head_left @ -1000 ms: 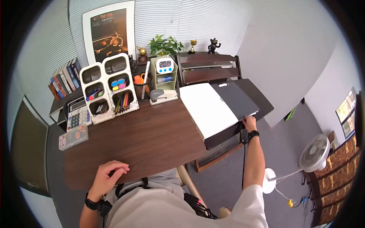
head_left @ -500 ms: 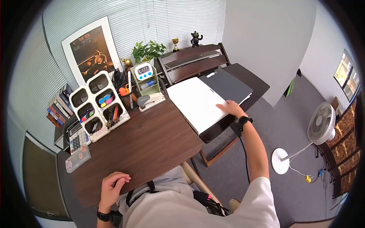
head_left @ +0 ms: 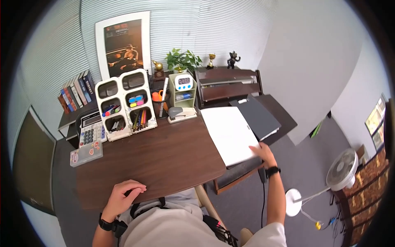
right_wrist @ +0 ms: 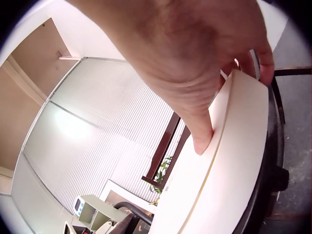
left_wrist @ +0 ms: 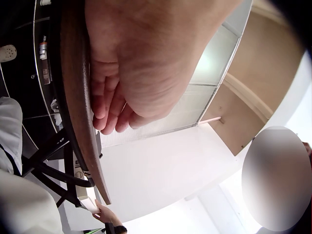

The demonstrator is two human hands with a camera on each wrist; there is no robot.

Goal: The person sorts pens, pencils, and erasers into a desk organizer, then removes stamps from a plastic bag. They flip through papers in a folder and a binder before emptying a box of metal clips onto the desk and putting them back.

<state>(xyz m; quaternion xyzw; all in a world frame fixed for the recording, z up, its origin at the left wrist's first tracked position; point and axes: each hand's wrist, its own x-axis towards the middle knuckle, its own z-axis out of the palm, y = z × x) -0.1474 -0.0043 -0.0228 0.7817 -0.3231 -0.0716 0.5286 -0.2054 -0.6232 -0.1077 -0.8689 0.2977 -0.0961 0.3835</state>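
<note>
My right hand (head_left: 263, 154) grips the near right corner of a thick white binder (head_left: 226, 127). In the right wrist view the thumb lies on the top face of the binder, with the other fingers around its edge. A dark grey folder (head_left: 257, 117) with papers showing at its near edge lies just right of the binder. Both are on a dark wooden chair (head_left: 286, 113). At the desk's near edge rests my left hand (head_left: 123, 195), fingers loosely bent and holding nothing; the left wrist view shows them beside the wood.
The brown desk (head_left: 164, 156) bears a white pen organizer (head_left: 123, 103), a stapler (head_left: 182, 114), a timer (head_left: 184, 82), a calculator (head_left: 92, 133) and a clear case (head_left: 86, 154). A white fan (head_left: 341, 169) stands on the floor at right.
My right hand has moved from the dark folder's near corner leftward to the white binder. The binder has slid toward me past the folder. My left hand stays at the desk edge.
</note>
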